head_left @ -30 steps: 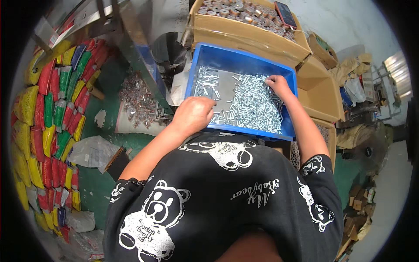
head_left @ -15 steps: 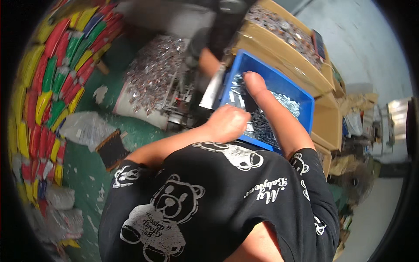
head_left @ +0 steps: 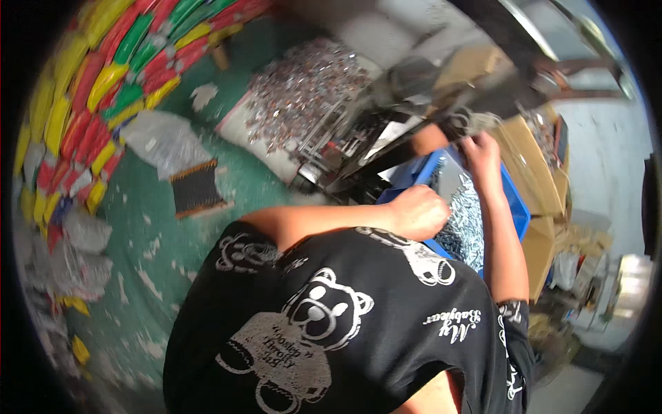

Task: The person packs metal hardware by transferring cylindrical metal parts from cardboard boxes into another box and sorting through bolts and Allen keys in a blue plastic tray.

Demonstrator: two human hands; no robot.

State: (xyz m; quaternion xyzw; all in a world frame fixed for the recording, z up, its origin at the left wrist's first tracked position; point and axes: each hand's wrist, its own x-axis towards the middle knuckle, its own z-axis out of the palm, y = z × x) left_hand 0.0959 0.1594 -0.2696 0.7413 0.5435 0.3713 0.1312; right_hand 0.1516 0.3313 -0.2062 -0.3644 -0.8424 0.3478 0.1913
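Observation:
A blue plastic bin [head_left: 518, 201] stands in front of me, holding a heap of small, shiny grey metal pieces [head_left: 466, 228]. My left hand [head_left: 419, 211] is curled into a fist over the bin's left edge. Whatever its fingers hold, if anything, is hidden. At the far end of the bin, my right hand [head_left: 481, 157] is raised with bent fingers beside a dark machine [head_left: 503, 96]. Its fingertips are close together, and what lies between them is too blurred to make out. A skin-coloured patch [head_left: 429, 139] shows behind the bin; I cannot tell what it belongs to.
Cardboard boxes [head_left: 527, 165] stand beyond the bin and to its right. A pale sack [head_left: 265, 141] bears a pile of small shiny parts [head_left: 303, 90]. On the green floor [head_left: 165, 255] lie a dark crate-like piece [head_left: 197, 189] and clear plastic [head_left: 162, 141]. Coloured bags [head_left: 83, 131] are stacked at left.
The whole view has swung, so the bin and floor things appear further right. My right hand has gone from over the bin's contents to its far end. My left hand stays closed by the edge.

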